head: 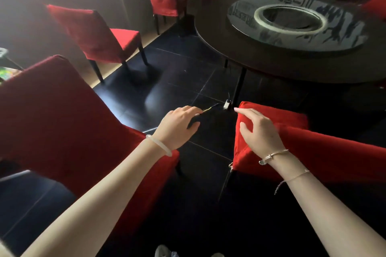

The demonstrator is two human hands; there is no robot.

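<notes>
We lay our right hand [261, 133], fingers spread flat and gripping nothing, on the corner of a red chair [334, 152] drawn up to the counter [292, 64], apparently to shift it. Our left hand [177, 125] hovers loose and empty over the floor [177, 73].

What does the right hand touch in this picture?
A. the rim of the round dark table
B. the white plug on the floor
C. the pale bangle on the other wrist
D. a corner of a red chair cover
D: the right hand lies with its fingers spread on the near corner of the red chair cover, and touches nothing else.
</notes>
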